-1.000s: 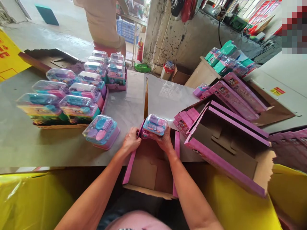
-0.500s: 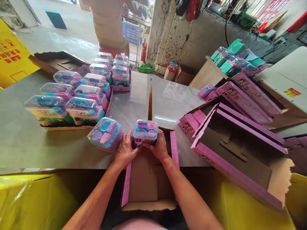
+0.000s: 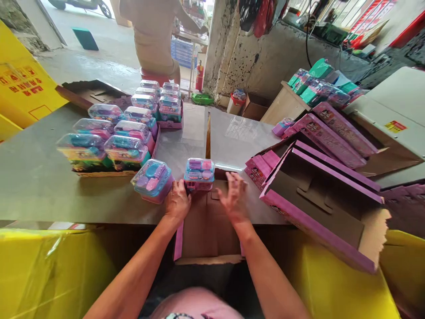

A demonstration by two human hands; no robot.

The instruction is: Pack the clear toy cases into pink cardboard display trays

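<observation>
A small clear-lidded plastic case [image 3: 199, 175] with blue, pink and purple pieces inside stands at the far left corner of an open pink-edged cardboard tray [image 3: 212, 235]. My left hand [image 3: 178, 199] is closed at the tray's left wall, close beside the case, its thumb on the inner side. My right hand [image 3: 233, 197] is apart from the case, fingers spread over the tray's right side, holding nothing. A second such case [image 3: 152, 180] rests tilted on the table, just left of my left hand.
Filled trays of cases [image 3: 126, 150] stand at left and further back. Stacked cardboard trays [image 3: 325, 199] lean at right, near more cases [image 3: 318, 84]. Yellow boxes [image 3: 49, 274] flank me below the grey table [image 3: 33, 177]. A person [image 3: 152, 40] is beyond the table.
My right hand has let go of the case and moved right, fingers spreading. The case now sits in the tray's far left corner. The view has shifted slightly.
</observation>
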